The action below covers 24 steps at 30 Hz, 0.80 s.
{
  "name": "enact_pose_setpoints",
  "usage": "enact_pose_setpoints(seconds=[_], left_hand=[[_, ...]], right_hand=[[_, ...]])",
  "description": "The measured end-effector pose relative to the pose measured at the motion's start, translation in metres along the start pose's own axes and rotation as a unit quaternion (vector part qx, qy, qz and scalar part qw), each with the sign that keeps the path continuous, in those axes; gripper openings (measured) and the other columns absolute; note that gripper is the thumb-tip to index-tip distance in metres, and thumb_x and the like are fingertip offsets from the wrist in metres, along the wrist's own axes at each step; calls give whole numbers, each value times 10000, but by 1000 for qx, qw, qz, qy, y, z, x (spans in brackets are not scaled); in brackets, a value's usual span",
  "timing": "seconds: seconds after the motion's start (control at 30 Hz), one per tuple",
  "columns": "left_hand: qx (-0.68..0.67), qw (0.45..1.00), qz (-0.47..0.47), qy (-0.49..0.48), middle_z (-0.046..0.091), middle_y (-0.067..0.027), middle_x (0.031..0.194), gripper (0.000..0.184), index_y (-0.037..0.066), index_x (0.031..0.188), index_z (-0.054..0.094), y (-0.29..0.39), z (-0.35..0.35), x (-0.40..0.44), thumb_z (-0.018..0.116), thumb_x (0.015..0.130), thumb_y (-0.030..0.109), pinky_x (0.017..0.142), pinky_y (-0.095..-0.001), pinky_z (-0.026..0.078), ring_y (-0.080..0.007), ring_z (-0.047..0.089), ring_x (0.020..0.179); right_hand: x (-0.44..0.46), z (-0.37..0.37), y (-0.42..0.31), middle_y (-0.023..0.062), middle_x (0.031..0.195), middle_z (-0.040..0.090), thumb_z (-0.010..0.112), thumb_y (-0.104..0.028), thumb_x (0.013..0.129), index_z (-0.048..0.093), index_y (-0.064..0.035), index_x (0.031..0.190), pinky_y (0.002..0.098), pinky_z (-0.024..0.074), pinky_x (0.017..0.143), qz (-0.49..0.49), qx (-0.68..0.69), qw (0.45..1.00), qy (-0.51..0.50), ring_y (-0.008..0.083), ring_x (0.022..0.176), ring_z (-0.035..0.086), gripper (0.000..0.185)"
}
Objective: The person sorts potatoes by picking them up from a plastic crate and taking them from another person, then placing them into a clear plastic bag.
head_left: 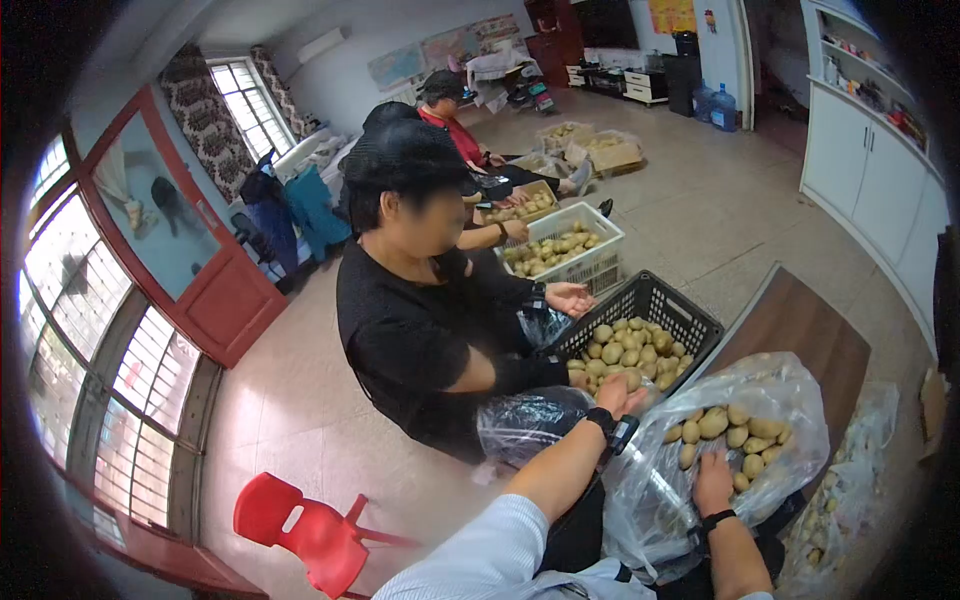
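Observation:
My left hand (622,396), with a black device at the wrist, is at the near edge of a black plastic crate (690,312) holding many potatoes (632,345). Its fingers curl by a potato at the crate's edge and seem closed on it. My right hand (713,484), with a dark wristband, reaches into a clear plastic bag (650,500). Its fingers stretch out against the potatoes (738,436) in the bag, and none is seen in its grasp. The fingertips are partly hard to make out.
A co-worker in black (410,330) sits left of the crate, one hand (570,298) palm up by its rim. Beyond are a white crate (608,225) of potatoes and other people. A brown board (800,330) lies right, a red chair (300,530) stands left.

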<state>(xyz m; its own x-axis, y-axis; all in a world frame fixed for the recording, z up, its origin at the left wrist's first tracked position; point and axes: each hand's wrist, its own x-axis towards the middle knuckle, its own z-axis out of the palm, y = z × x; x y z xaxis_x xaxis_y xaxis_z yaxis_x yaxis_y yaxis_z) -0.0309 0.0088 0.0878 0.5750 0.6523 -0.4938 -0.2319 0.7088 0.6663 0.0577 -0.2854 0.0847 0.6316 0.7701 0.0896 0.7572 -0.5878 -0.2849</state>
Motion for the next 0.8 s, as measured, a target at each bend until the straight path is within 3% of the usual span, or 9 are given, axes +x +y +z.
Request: enact_pose_setpoints(seconds=[0.17,0.27,0.37,0.43,0.47,0.5,0.57,0.77,0.8], left_hand=[[3,999,27,-28,524,-226,1120,277,24,1189,377,-2,-2,3,380,959,179,736,-433,579,-348,630,923],[85,994,25,-56,550,-181,1142,301,-30,1157,464,1,-4,1,349,956,162,667,-363,596,-319,655,860],[-9,999,17,-45,544,-202,1186,322,-23,1195,437,-5,1,18,311,975,175,625,-346,594,-314,673,846],[-9,997,51,-64,542,-195,1187,334,-25,1232,408,-12,-6,22,329,977,176,654,-355,591,-321,660,900],[68,990,108,-67,533,-193,1193,343,-20,1259,402,-7,-2,16,356,975,166,733,-377,579,-322,629,974],[67,990,108,-66,533,-193,1193,343,-20,1259,402,0,4,7,356,975,166,733,-377,579,-322,629,974],[-47,996,50,-65,503,-164,1211,442,-25,1357,297,8,16,-7,422,938,42,898,-406,519,-311,571,1052],[-41,996,60,-45,390,-186,1319,494,8,1393,253,6,16,-6,422,930,41,974,-411,466,-318,470,1183],[-26,993,93,-71,479,-162,1197,468,-1,1364,294,-1,9,5,447,927,67,916,-395,504,-280,539,1071]], right_hand=[[-9,-2,6,188,1091,494,643,-13,662,549,-50,1006,462,446,814,-34,6,999,27,402,960,528,358],[-11,3,15,187,1048,500,647,0,627,562,-42,967,461,433,811,-44,12,999,28,398,940,518,353],[-11,0,11,182,1029,503,643,8,610,570,-37,961,452,429,804,-45,40,995,85,385,928,511,361],[-13,-13,4,182,1034,508,623,0,647,567,-31,974,453,422,820,-42,54,995,76,385,946,507,334],[-12,-20,-1,183,1039,513,602,-7,683,564,-25,988,454,415,836,-38,71,994,71,385,964,503,308],[-12,-24,-5,183,1039,513,602,-7,683,564,-25,988,454,415,836,-39,71,994,70,385,964,503,308],[-13,-30,-9,188,1057,510,615,2,664,554,-27,1020,442,411,882,-23,94,994,59,382,1007,498,361],[-13,-15,1,198,1079,520,619,-16,662,542,-19,1039,432,397,927,-7,192,977,93,378,1066,481,385],[-15,-16,1,198,1079,520,619,-16,662,542,-19,1039,432,397,927,-9,191,978,87,378,1066,481,385]])
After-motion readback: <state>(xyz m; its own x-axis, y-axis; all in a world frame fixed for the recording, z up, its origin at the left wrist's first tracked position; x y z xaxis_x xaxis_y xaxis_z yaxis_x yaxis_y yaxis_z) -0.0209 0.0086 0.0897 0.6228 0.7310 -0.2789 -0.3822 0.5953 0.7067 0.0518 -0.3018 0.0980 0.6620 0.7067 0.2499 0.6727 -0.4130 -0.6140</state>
